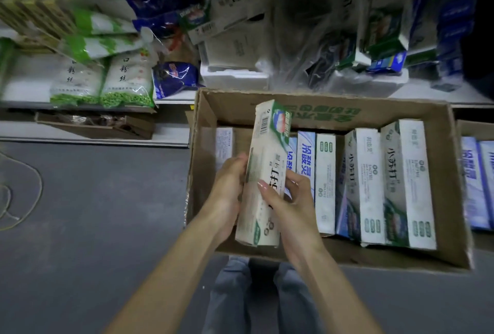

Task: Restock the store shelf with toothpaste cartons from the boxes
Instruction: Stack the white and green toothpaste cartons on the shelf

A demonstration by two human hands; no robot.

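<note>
A person crouches on the dark grey floor [80, 213], knees in grey trousers [256, 293] at the bottom of the view, in front of an open cardboard box [320, 111] with green print on its far inner wall. Both hands hold one white-and-green toothpaste carton [267, 157] lengthwise over the left part of the box, its barcoded end pointing away towards the shelf. The left hand [230, 189] wraps the carton's left edge with fingers curled behind it. The right hand [288, 208] grips the right edge, thumb laid across the printed front face. To the right, more cartons stand on edge in a row inside the box: blue-and-white cartons [306, 162] just beside the held one, then a plain white carton [324, 181], then two larger white-and-green cartons [406, 181] leaning together. A second box [478, 181] at the far right edge holds blue cartons. Beyond the boxes runs a low white shelf [433, 91] carrying green-and-white bags of vermicelli [125, 79], blue packets [173, 77], a white foam block [235, 77], a crumpled clear plastic bag [307, 39] and stacked toothpaste cartons [382, 12], blurred. A thin cord [26, 194] loops on the floor at the left.
</note>
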